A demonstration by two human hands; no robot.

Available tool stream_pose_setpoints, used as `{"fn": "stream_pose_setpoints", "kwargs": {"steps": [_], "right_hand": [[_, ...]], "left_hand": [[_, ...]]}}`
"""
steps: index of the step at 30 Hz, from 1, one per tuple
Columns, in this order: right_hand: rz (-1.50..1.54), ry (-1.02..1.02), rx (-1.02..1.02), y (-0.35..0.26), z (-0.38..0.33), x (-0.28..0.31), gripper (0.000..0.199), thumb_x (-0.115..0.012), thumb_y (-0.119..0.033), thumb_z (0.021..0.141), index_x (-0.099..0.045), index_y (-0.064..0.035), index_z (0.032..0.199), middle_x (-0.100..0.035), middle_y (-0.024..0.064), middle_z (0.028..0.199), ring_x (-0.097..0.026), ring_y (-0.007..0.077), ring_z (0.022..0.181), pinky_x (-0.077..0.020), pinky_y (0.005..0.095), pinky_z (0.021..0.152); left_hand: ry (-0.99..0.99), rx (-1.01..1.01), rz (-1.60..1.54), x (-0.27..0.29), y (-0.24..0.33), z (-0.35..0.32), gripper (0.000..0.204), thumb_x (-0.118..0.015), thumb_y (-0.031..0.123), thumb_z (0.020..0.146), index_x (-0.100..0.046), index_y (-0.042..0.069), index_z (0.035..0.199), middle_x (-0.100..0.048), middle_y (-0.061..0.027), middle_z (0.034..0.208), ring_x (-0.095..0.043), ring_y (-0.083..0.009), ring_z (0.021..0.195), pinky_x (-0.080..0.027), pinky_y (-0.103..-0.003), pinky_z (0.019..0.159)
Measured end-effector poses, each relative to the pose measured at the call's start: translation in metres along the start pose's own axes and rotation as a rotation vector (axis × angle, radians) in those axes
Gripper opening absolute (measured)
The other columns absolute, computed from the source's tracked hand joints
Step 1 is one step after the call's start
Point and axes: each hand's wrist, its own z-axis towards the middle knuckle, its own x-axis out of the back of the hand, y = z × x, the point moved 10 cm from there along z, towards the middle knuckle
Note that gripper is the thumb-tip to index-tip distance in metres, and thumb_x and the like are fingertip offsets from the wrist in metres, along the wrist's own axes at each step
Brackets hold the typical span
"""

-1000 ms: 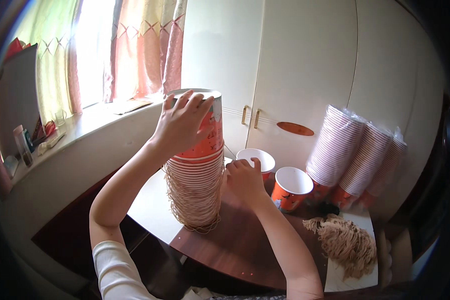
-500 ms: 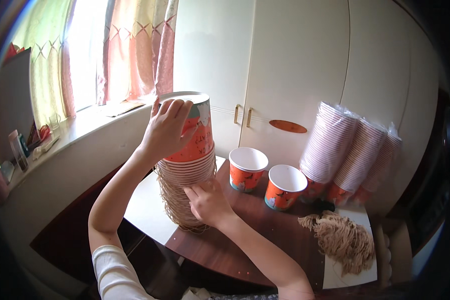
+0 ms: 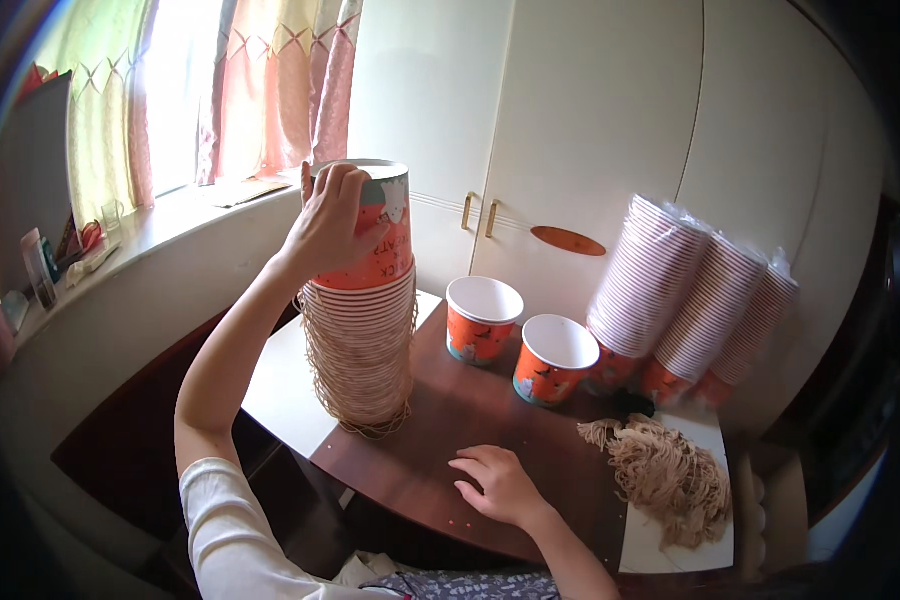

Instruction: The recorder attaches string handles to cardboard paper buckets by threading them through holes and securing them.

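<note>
A tall stack of upside-down paper tubs [image 3: 365,305] is seen left of the frame's centre, set near the front edge of a table [image 3: 450,395] with a dark wood-grain middle and white ends. The uppermost tub [image 3: 397,245], orange with its base turned up, is touched by the left hand [image 3: 335,215]: the fingers are bent over the edge of the base and the thumb is laid against the printed side, the hand being partly opened around it. Whether the tub is firmly gripped or merely steadied cannot be told. Below it, pale rims are packed closely, and thin loops of beige string [image 3: 358,385] are hung around them, most thickly toward the bottom. At lower centre, the right hand [image 3: 500,485] is held palm down over the dark tabletop, its fingers loosely parted and slightly curved, with nothing seen held; contact with the surface cannot be made out. Two upright orange tubs, a rear one [image 3: 482,335] and a front one [image 3: 550,378], are placed side by side right of centre. At the right, three plastic-wrapped stacks [image 3: 655,285] are stood behind a tangled bundle of beige strings [image 3: 675,480], which is laid partly across the table's white end.
</note>
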Motion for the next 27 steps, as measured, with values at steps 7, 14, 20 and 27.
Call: {"fn": "stream_pose_setpoints", "kwargs": {"steps": [7, 14, 20, 27], "right_hand": [[0.243, 0.073, -0.114, 0.018, 0.017, -0.016, 0.036, -0.064, -0.017, 0.078, -0.054, -0.0073, 0.111, -0.054, 0.0112, 0.112, -0.052, 0.0271, 0.103, -0.0420, 0.0351, 0.089], [0.537, 0.188, -0.180, 0.057, 0.090, -0.001, 0.065, -0.068, -0.026, 0.077, -0.035, 0.0017, 0.126, -0.047, 0.0200, 0.119, -0.049, 0.0279, 0.109, -0.0420, 0.0353, 0.089], [0.684, 0.148, -0.446, 0.058, 0.167, 0.011, 0.055, -0.066, -0.022, 0.078, -0.040, 0.0008, 0.122, -0.051, 0.0167, 0.112, -0.053, 0.0245, 0.102, -0.0442, 0.0353, 0.083], [-0.035, 0.478, 0.197, -0.009, 0.208, 0.065, 0.023, -0.064, -0.011, 0.075, -0.057, -0.0053, 0.096, -0.057, 0.0113, 0.096, -0.055, 0.0298, 0.091, -0.0440, 0.0382, 0.081]], "left_hand": [[0.200, 0.005, -0.078, 0.010, -0.007, -0.008, 0.072, -0.072, 0.028, 0.067, -0.032, 0.002, 0.121, -0.032, -0.0182, 0.123, -0.033, -0.0375, 0.118, -0.016, -0.056, 0.104], [0.049, 0.781, -1.135, -0.079, -0.135, -0.125, 0.079, -0.041, 0.059, 0.085, -0.018, 0.005, 0.139, -0.022, -0.0136, 0.143, -0.017, -0.0253, 0.133, -0.015, -0.037, 0.108], [-0.131, 0.664, -1.487, -0.138, -0.111, -0.186, 0.087, -0.032, 0.071, 0.080, -0.009, 0.014, 0.142, -0.012, -0.0032, 0.148, -0.014, -0.0214, 0.135, -0.015, -0.040, 0.108], [-0.105, 0.732, -1.434, -0.155, -0.100, -0.196, 0.075, -0.035, 0.063, 0.084, -0.017, 0.016, 0.140, -0.024, -0.0040, 0.143, -0.028, -0.0218, 0.129, -0.030, -0.040, 0.103]]}}
